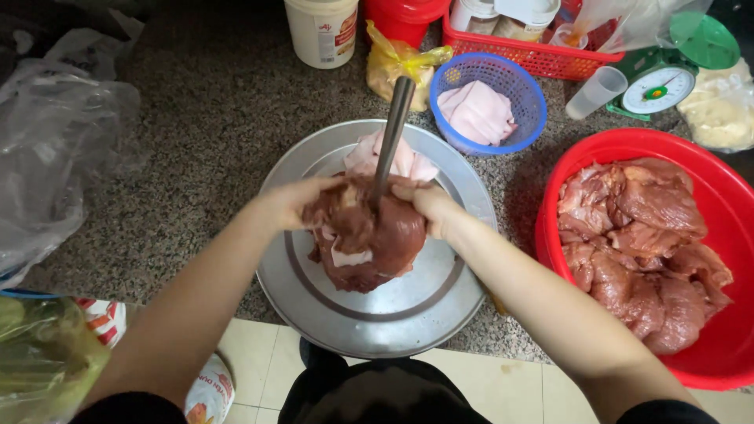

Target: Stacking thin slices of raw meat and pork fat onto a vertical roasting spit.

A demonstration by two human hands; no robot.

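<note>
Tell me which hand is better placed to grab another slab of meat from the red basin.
Probably the right hand: the red basin of raw meat sits on that side. The left hand would have to cross the skewer.

White tub [322,30]: round, at the counter's far edge, left of the red bucket, with a red and yellow label.
Yellow bag [399,67]: knotted plastic, just beside the blue basket.
Jars [509,16]: white-lidded, standing in the red crate at the back.
Clear bags [59,149]: crumpled plastic, heaped on the counter's left.
Printed packet [208,389]: white, red and orange, low at left, below the counter edge.
Scale dial [658,89]: round white face on a green body, far right.
</note>
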